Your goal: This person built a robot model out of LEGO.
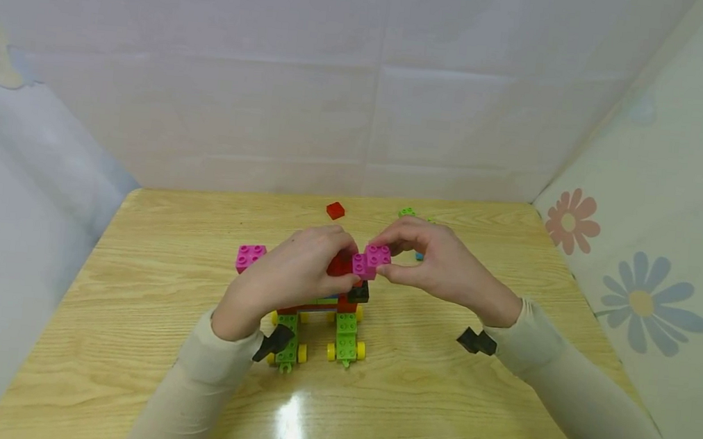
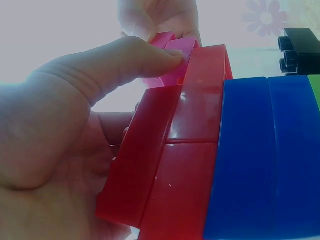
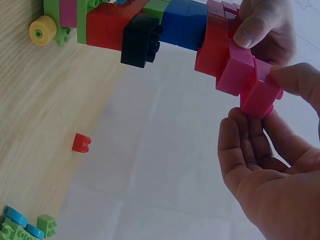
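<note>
A tall build of toy bricks stands on two green wheeled bases, the left (image 1: 287, 343) and the right (image 1: 346, 337). Blue bricks (image 2: 245, 150) and red bricks (image 2: 195, 95) stack toward its top, where an inner pink brick (image 3: 236, 70) and an outer pink brick (image 3: 262, 90) sit stepped. My left hand (image 1: 294, 263) grips this top, thumb on the inner pink brick, other fingers behind the red ones. Between thumb and fingertips, my right hand (image 1: 438, 262) pinches the outer pink brick. A black brick (image 3: 137, 42) juts from the build's side.
On the table (image 1: 146, 341), a loose red brick (image 1: 335, 210) lies toward the back edge. Behind the right hand are a green brick (image 3: 46, 226) and a green piece with blue wheels (image 3: 17, 225). Another pink brick (image 1: 250, 256) shows left of the left hand. Walls border the table.
</note>
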### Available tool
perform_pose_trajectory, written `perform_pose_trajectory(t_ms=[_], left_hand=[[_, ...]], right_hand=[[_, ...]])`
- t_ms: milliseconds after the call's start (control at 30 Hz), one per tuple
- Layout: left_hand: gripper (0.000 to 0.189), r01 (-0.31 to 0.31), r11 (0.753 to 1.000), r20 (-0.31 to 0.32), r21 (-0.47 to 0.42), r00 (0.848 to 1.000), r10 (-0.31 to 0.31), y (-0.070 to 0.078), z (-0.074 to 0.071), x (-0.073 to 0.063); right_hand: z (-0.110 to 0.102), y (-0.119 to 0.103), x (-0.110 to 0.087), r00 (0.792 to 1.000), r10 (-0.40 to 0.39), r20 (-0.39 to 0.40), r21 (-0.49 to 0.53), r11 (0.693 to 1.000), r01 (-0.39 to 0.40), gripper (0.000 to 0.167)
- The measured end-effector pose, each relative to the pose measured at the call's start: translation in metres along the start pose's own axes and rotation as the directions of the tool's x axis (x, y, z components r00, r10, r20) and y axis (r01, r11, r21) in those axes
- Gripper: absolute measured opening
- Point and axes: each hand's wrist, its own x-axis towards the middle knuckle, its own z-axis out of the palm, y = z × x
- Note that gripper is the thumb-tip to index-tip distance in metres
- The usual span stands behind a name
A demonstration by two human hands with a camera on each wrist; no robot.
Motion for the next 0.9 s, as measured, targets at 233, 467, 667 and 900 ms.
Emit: perform_pose_trajectory(t_ms=[233,467,667,900], left_hand=[[0.021,-0.003,1.000,0.003,-0.003,1.000,0.003,0.0007,-0.0011,0.0001],[0.021,-0.008,1.000,-0.001,-0.004,1.000,0.008,0.0008,-0.0009,-0.0005],[0.022,-0.007,1.000,0.002,0.003,1.000,0.007,0.0009,-0.0006,-0.0005],[0.026,0.010,0.998,0.007,0.061,1.000,-0.010,0.0065,-0.0019,-0.0022]], right_hand=[[-0.0015,-0.0010,0.0013,1.000,0.010,0.018,-0.008,1.000,-0.010,0.033],[-0.0027,-0.0014,0.0030,0.999,0.027,0.030,-0.008,1.000,-0.026,0.032],[-0.0009,-0.0019,0.0013,0.998,0.053,0.033,-0.018,0.998,-0.053,0.035],[0.0057,0.0004,0.0019,0.999,0.008,0.042,0.000,1.000,-0.008,0.041]])
